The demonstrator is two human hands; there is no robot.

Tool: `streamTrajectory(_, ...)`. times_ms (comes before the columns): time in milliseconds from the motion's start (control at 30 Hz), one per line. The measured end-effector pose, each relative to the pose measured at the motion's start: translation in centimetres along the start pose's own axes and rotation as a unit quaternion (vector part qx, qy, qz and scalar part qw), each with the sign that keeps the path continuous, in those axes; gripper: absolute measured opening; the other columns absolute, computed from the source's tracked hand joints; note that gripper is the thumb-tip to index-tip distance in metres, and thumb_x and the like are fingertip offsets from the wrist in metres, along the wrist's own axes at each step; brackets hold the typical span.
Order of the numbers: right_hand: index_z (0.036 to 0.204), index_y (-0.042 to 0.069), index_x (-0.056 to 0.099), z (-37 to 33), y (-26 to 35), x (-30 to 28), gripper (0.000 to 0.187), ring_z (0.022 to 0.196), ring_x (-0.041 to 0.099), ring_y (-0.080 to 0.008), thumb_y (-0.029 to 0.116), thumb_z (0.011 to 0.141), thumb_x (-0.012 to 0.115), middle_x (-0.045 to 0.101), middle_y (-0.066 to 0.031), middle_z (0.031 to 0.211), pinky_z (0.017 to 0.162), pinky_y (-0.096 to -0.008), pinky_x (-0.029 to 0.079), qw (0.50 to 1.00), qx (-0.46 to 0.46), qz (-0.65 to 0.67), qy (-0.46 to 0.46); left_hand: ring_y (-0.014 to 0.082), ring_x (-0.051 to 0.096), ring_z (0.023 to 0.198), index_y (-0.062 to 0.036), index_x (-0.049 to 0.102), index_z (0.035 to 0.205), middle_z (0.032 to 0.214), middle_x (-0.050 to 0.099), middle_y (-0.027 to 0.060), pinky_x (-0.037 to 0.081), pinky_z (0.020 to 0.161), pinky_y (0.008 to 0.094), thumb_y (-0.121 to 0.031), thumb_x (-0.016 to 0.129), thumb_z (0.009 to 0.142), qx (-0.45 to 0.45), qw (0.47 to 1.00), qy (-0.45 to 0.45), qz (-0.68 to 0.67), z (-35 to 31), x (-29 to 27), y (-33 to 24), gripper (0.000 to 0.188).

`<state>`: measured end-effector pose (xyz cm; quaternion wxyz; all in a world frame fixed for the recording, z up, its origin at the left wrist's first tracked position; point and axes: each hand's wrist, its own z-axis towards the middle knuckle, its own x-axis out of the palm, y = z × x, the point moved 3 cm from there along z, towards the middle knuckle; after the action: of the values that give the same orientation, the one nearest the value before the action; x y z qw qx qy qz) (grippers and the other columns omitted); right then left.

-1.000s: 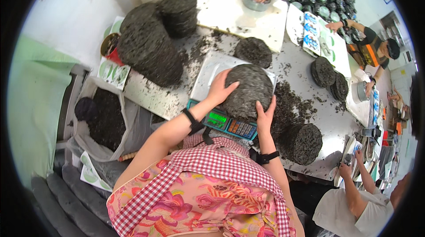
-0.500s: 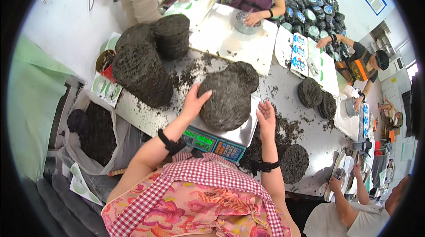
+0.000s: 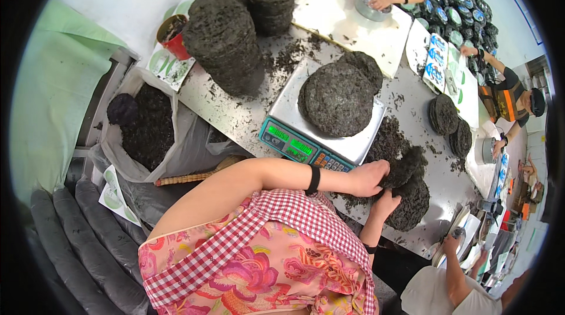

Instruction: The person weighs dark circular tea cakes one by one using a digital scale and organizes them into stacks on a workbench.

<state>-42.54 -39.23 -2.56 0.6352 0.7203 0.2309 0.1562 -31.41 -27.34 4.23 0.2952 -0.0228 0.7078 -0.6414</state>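
Round, dark discs of dried seaweed lie about the metal table. At the near right, my left hand (image 3: 371, 178) reaches across, its fingers closed on the edge of a seaweed disc (image 3: 408, 163) that is tilted up. Just below, my right hand (image 3: 386, 204) pinches the same disc's near side; its fingertips are partly hidden. Underneath is another seaweed disc (image 3: 412, 206), lying on the table. A stack of seaweed discs (image 3: 336, 102) rests on the steel pan of a digital scale (image 3: 294, 145), with a smaller disc (image 3: 364, 68) partly behind it.
Tall seaweed stacks (image 3: 220, 44) stand at the back left, beside a red cup (image 3: 175, 44). Left of the table, an open sack (image 3: 170, 150) holds loose seaweed. Crumbs (image 3: 385, 138) lie right of the scale. Co-workers handle round tins (image 3: 372, 7) at the far side and right.
Both hands have left the stack on the scale and moved right, onto a disc on the table. The stack now rests on the pan. My view has shifted, so the scene appears further right.
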Motion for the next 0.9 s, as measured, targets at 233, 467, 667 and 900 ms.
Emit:
streamTrajectory(233, 0.114, -0.006, 0.052, -1.1, 4.8, 3.4, 0.038, 0.096, 0.057, -0.0198, 0.011, 0.083, 0.065, 0.056, -0.0108, 0.113, 0.077, -0.0326, 0.049, 0.988, -0.033, 0.150, -0.018, 0.0353, 0.057, 0.093, 0.0010, 0.052, 0.111, 0.099, 0.060, 0.0198, 0.046, 0.081, 0.0401, -0.028, 0.060, 0.082, 0.058, 0.983, -0.171, -0.029, 0.4, -1.4, 1.0, 0.041)
streamTrajectory(467, 0.113, -0.008, 0.054, 6.6, 6.0, 1.1, 0.039, 0.089, 0.060, -0.0213, 0.010, 0.081, 0.066, 0.060, -0.0131, 0.107, 0.078, -0.0332, 0.050, 0.996, -0.013, 0.083, 0.020, 0.0339, 0.059, 0.095, 0.0066, 0.052, 0.110, 0.099, 0.060, 0.0254, 0.046, 0.081, 0.0386, -0.040, 0.063, 0.079, -0.053, 0.981, -0.184, -0.041, -2.6, -9.0, 2.2, 0.057)
streamTrajectory(667, 0.126, -0.010, 0.037, 10.7, 5.9, -0.3, 0.073, 0.109, 0.050, -0.0284, 0.024, 0.073, 0.074, 0.046, -0.0208, 0.124, 0.092, -0.0378, 0.041, 0.882, -0.203, -0.424, -0.010, 0.0312, 0.056, 0.105, 0.0109, 0.043, 0.120, 0.108, 0.057, 0.0260, 0.043, 0.091, 0.0374, -0.041, 0.066, 0.077, -0.094, 0.978, -0.173, -0.074, -3.2, -10.5, 3.1, 0.071)
streamTrajectory(900, 0.104, -0.001, 0.059, 4.7, 11.0, 7.8, 0.037, 0.084, 0.059, -0.0127, 0.005, 0.069, 0.071, 0.064, -0.0048, 0.091, 0.077, -0.0276, 0.047, 0.870, -0.075, -0.237, 0.426, 0.0301, 0.061, 0.086, -0.0057, 0.055, 0.106, 0.092, 0.063, 0.0109, 0.048, 0.074, 0.0395, -0.031, 0.069, 0.074, 0.007, 0.995, -0.098, 0.012, -1.4, -11.6, 1.8, 0.042)
